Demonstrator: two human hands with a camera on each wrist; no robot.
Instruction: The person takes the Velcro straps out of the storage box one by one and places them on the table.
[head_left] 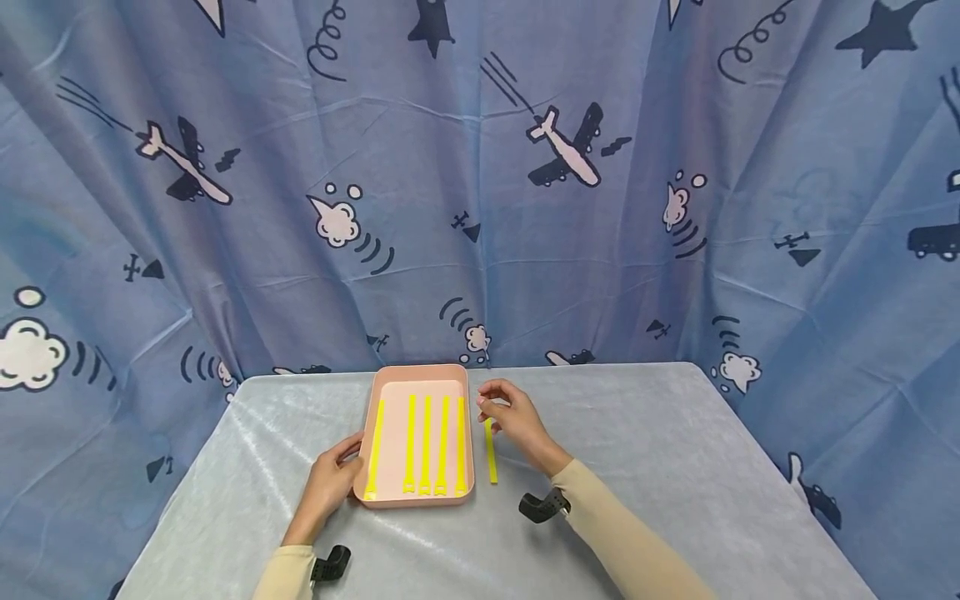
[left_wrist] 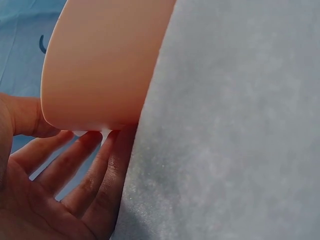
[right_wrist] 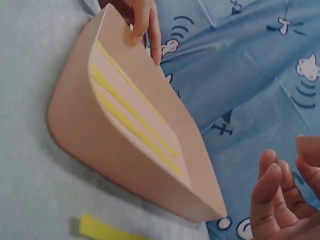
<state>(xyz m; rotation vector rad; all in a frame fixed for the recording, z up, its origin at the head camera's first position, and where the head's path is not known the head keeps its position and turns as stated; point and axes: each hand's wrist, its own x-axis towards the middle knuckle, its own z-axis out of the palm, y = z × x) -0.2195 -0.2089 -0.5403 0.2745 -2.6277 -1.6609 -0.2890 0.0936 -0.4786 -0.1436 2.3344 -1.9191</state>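
A shallow pink tray [head_left: 395, 450] lies on the table, holding several yellow cable straps [head_left: 426, 442] laid lengthwise, each with a wider notched end toward the person. My left hand [head_left: 330, 483] grips the tray's left side. Its thumb laps over the rim, and in the left wrist view its fingers [left_wrist: 70, 165] reach along the outer wall and underside edge. Another yellow strap [head_left: 491, 458] lies on the table just right of the tray. Above its far end is my right hand [head_left: 521, 421], fingers loosely bent. Nothing shows between those fingers [right_wrist: 265, 185] in the right wrist view.
A grey-white cloth covers the table [head_left: 615, 442]. Behind it hangs a blue curtain [head_left: 420, 275] printed with planes and clouds, close along the far edge. Black bands with camera mounts [head_left: 545, 505] sit on both wrists.
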